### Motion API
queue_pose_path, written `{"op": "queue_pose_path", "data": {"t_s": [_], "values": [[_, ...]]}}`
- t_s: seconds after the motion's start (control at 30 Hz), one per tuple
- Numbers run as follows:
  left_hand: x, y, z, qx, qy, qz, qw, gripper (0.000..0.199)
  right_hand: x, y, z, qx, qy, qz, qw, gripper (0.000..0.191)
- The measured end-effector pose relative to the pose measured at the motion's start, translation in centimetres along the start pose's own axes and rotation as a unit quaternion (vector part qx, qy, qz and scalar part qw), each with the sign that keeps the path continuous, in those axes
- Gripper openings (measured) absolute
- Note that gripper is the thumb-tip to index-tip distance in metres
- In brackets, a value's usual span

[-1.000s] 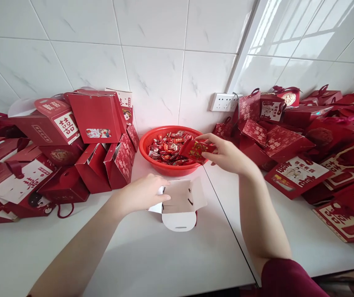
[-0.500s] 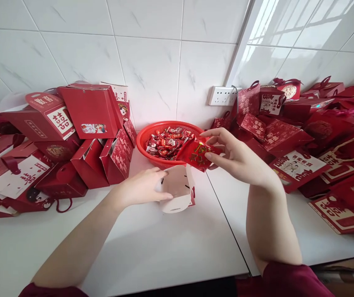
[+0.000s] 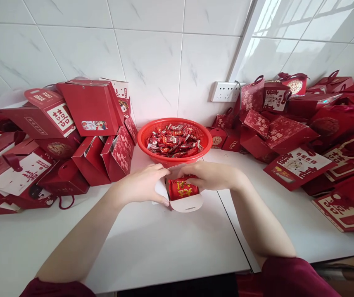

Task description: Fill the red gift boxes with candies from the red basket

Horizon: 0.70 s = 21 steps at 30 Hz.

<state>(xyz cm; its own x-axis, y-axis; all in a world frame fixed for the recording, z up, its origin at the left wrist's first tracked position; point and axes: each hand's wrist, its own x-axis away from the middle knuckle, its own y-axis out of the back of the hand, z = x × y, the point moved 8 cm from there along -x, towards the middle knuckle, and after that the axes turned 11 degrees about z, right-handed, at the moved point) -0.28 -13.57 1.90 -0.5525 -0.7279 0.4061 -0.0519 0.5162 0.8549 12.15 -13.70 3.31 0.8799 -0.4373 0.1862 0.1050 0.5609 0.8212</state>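
A small gift box (image 3: 186, 205), white inside and red outside, stands with its flaps up in front of me. My left hand (image 3: 146, 185) grips its left side, thumb at the near corner and fingers at the far edge. Inside the box's mouth is a shiny red packet (image 3: 183, 189) with gold characters. My right hand (image 3: 206, 175) reaches over the box from the right, its fingers closed on the packet; some fingertips are hidden. Just behind the box is a red plastic basket (image 3: 142, 142) heaped with red-wrapped candies (image 3: 173, 140).
Red gift boxes (image 3: 91, 109) are stacked at the left, and a larger pile of red boxes (image 3: 291, 132) fills the right. A power strip (image 3: 225, 91) is on the tiled wall behind. A dark seam (image 3: 231, 218) runs across the white tabletop (image 3: 164, 251).
My right hand has carried the red packet left and down, from beside the basket into the box. My left hand stays on the box, which has turned slightly.
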Motion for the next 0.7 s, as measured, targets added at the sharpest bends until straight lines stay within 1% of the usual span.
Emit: {"op": "queue_pose_path", "data": {"t_s": [0.07, 0.1, 0.17, 0.23, 0.33, 0.4, 0.43, 0.47, 0.5, 0.53, 0.63, 0.7], "values": [[-0.2, 0.0, -0.3, -0.012, -0.020, 0.000, 1.000, 0.067, -0.9, -0.7, -1.2, 0.032, -0.051, 0.013, 0.998, 0.034], [-0.2, 0.0, -0.5, -0.022, -0.029, -0.002, 0.999, 0.065, -1.3, -0.7, -1.9, 0.049, -0.082, 0.004, 0.995, 0.031], [-0.1, 0.3, -0.6, -0.038, -0.030, -0.014, 0.999, 0.062, -1.4, 0.1, -2.6, 0.074, -0.125, -0.053, 0.988, 0.026], [0.2, 0.7, -0.7, -0.046, -0.032, -0.023, 0.998, 0.057, -0.6, 1.6, -2.8, 0.071, -0.131, -0.129, 0.980, 0.022], [0.8, 1.1, -1.1, -0.035, -0.060, -0.015, 0.997, 0.042, 1.9, 4.5, -3.3, 0.046, -0.132, -0.236, 0.962, 0.020], [1.2, 1.4, -1.4, -0.017, -0.081, -0.008, 0.997, 0.036, 3.8, 6.5, -4.6, 0.042, -0.168, -0.301, 0.938, 0.021], [1.3, 1.5, -1.4, -0.007, -0.088, -0.006, 0.996, 0.034, 4.5, 7.4, -5.4, 0.043, -0.191, -0.325, 0.925, 0.021], [1.4, 1.6, -1.4, 0.000, -0.090, -0.005, 0.996, 0.033, 4.8, 8.1, -6.3, 0.043, -0.215, -0.335, 0.916, 0.021], [1.5, 1.7, -1.3, 0.006, -0.085, -0.006, 0.996, 0.032, 4.6, 8.5, -7.3, 0.042, -0.236, -0.328, 0.914, 0.022], [1.5, 1.7, -1.1, 0.008, -0.077, -0.006, 0.997, 0.030, 4.0, 8.6, -8.2, 0.037, -0.252, -0.306, 0.917, 0.023], [1.4, 1.5, -0.5, 0.008, -0.045, 0.004, 0.999, 0.027, 0.5, 7.8, -10.7, 0.020, -0.272, -0.212, 0.938, 0.027], [1.5, 1.4, -0.4, 0.008, -0.037, 0.012, 0.999, 0.028, -2.0, 7.1, -12.1, 0.021, -0.286, -0.184, 0.940, 0.030]]}}
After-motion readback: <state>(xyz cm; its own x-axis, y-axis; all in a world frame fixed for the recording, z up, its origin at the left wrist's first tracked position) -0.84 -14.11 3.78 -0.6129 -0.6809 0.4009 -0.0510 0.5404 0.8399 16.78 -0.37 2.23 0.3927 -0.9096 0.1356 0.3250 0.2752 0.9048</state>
